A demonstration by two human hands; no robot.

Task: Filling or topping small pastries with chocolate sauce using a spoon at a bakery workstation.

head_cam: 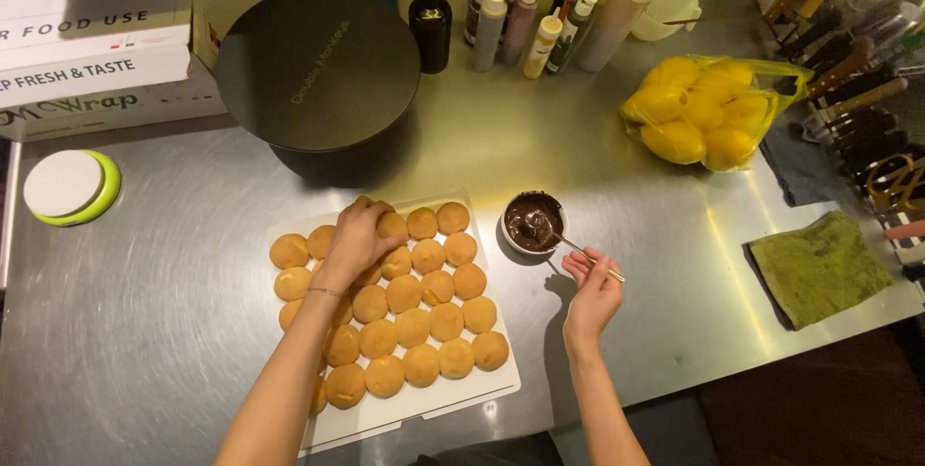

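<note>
A white tray [453, 399] of round golden buns [412, 327] sits in the middle of the steel counter [145, 312]; everything else is placed from it. Far to the left of the tray lies a white disc with a green rim [69, 186], and behind that a stack of cardboard boxes [96, 56]. Just behind the tray stands a round black lidded container [318, 66].

The left hand [355, 239] reaches up from the tray's near left corner, forearm crossing the buns, palm down, fingers [376, 211] curled closed over one bun in the tray's back row.

Just beside the tray's back right corner stands a small white bowl of dark chocolate [533, 220]. The right hand [593, 292], to the right of the tray, is turned palm up with the wrist bent back; its fingers pinch the handle of a spoon [568, 242] whose tip rests in the chocolate.

Behind the bowl stands a row of squeeze bottles [540, 13]. Well to the right of the tray lie a bag of lemons [703, 109] and a green cloth [819, 268].
</note>
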